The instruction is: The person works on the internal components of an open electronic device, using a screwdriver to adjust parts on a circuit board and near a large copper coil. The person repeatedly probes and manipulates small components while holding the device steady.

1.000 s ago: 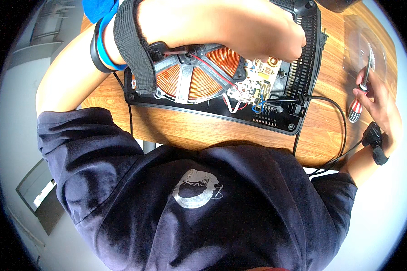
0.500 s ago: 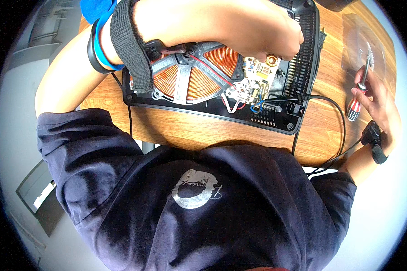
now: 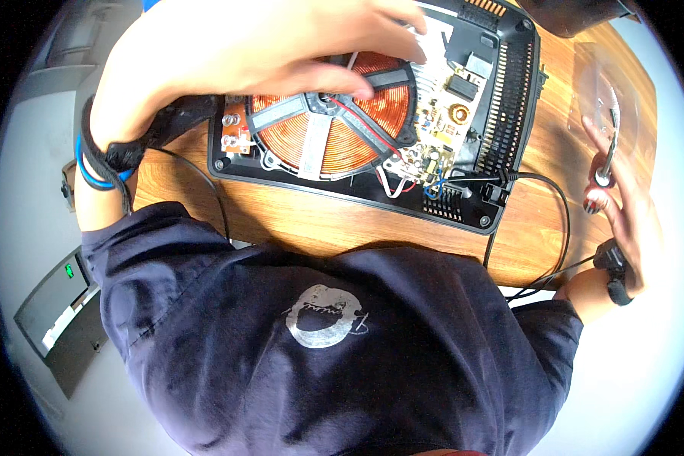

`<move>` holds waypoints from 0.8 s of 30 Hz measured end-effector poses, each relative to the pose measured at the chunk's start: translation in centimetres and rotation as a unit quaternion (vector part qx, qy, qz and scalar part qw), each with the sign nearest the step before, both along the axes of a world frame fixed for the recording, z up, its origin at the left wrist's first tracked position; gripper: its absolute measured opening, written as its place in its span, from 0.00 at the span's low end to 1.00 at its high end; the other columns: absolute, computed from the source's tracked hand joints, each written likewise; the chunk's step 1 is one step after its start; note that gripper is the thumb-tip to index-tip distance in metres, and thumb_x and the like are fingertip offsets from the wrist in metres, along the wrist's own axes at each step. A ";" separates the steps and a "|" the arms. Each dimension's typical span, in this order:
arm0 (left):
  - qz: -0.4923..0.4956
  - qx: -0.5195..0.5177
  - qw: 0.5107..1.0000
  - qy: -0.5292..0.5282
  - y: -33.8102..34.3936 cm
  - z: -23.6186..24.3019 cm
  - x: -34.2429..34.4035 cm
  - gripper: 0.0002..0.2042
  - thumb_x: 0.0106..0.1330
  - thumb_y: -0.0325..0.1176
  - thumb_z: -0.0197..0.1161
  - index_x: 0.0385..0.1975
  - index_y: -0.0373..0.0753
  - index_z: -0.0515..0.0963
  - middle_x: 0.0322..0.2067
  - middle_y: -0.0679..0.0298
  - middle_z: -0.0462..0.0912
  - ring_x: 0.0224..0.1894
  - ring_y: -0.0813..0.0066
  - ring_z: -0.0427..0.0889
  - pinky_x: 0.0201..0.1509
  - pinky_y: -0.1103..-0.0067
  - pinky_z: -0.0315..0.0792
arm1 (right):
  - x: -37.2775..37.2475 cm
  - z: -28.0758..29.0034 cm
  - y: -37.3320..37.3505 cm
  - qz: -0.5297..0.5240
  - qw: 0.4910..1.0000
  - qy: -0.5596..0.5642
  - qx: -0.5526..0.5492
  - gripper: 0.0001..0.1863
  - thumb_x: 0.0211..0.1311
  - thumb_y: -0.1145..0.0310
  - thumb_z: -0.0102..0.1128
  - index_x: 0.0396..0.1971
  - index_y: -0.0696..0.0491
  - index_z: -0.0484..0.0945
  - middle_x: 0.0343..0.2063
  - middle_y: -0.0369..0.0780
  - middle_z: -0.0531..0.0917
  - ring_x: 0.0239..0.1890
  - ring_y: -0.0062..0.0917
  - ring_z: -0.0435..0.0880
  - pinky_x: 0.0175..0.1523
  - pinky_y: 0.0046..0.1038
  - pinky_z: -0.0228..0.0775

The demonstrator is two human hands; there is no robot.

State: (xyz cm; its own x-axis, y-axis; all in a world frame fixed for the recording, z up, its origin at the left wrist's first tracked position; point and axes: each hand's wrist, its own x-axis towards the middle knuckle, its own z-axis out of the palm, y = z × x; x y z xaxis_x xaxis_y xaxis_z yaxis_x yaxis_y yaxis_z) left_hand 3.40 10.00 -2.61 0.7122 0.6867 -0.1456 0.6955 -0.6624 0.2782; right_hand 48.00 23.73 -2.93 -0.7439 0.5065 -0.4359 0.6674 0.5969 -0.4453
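An opened induction cooker (image 3: 334, 185) lies in its black plastic housing, showing a round copper coil (image 3: 281, 140) and a pale circuit board (image 3: 437, 137) with a small toroid. Above the coil's far side reaches my left hand (image 3: 296, 45), its thumb and fingers apart and nothing seen between them; some fingertips run past the upper picture edge. To the right of the housing, my right hand (image 3: 627, 194) is closed round the red and black handle of a screwdriver (image 3: 611, 144), whose metal shaft points away from me.
A clear plastic tray (image 3: 585, 76) rests on the wooden table (image 3: 539, 220) beyond my right hand. A black power cord (image 3: 564, 205) loops from the housing toward the table's front edge. Some dark object (image 3: 577, 15) stands at the far right.
My left hand has drawn back leftward from the circuit board's far end to above the coil, uncovering the board. My right hand has tilted the screwdriver and shifted slightly nearer.
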 end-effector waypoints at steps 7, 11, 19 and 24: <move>0.153 -0.025 0.985 0.071 -8.4 0.0 -3.9 0.43 0.63 0.42 0.81 0.81 0.43 0.77 0.85 0.52 0.70 0.84 0.42 0.71 0.86 0.53 0.69 | -4.2 1.9 -3.8 0.171 0.983 -0.001 0.070 0.34 0.76 0.60 0.71 0.78 0.54 0.76 0.44 0.47 0.82 0.44 0.44 0.84 0.55 0.45 0.79; 0.204 -0.028 0.978 0.028 -10.3 -1.8 -4.1 0.42 0.63 0.41 0.82 0.81 0.44 0.77 0.85 0.52 0.69 0.84 0.43 0.71 0.87 0.54 0.68 | -8.2 3.2 -6.4 0.233 0.970 -0.026 0.072 0.30 0.80 0.58 0.65 0.77 0.49 0.78 0.42 0.45 0.81 0.46 0.44 0.85 0.55 0.47 0.79; 0.222 -0.032 0.974 0.028 -12.2 -1.7 -3.9 0.46 0.58 0.36 0.85 0.82 0.48 0.75 0.85 0.53 0.69 0.83 0.44 0.72 0.85 0.55 0.71 | -13.1 2.6 -9.2 0.326 0.938 -0.061 0.104 0.35 0.79 0.63 0.68 0.84 0.41 0.76 0.41 0.43 0.81 0.45 0.39 0.85 0.60 0.43 0.80; 0.236 -0.038 0.971 0.028 -13.0 -1.2 -3.7 0.47 0.57 0.32 0.86 0.82 0.50 0.75 0.85 0.54 0.69 0.81 0.43 0.74 0.84 0.55 0.73 | -13.6 2.9 -10.1 0.347 0.921 -0.096 0.147 0.34 0.81 0.64 0.67 0.84 0.44 0.77 0.47 0.44 0.85 0.48 0.37 0.89 0.60 0.40 0.86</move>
